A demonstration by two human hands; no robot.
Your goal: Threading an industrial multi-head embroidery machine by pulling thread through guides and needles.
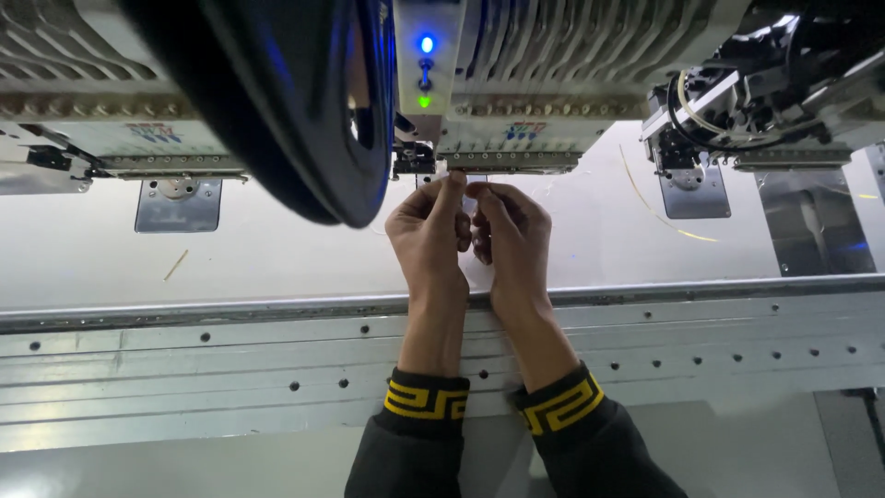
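Thread, too fine to be made out clearly, seems to be pinched between the fingertips of both hands, which are raised together just below the needle area of the embroidery head (461, 138); whether a strand is really held cannot be told for certain.

Nearest the camera, two dark sleeves with yellow-patterned cuffs (427, 403) are stretched forward over the perforated metal rail (230, 360) so that the machine can be reached across the frame. Beyond the rail, the left hand (429, 235) is closed, its thumb and forefinger pressed together and pointed up toward the needles. The right hand (512, 235) is likewise closed in a fine pinch, its fingertips touching those of the left, as fits a very small, light thing being guided with both hands at once.

Under the hands, the pale flat machine table (277, 249) is spread, with a few loose thread scraps (175, 265) left lying on it. Farther off, the embroidery head is lit by a blue lamp (426, 43) with a green lamp (424, 101) below it. A neighbouring head (765, 101) is set to the right, and a dark rounded object (277, 92) is hung close to the lens at upper left.
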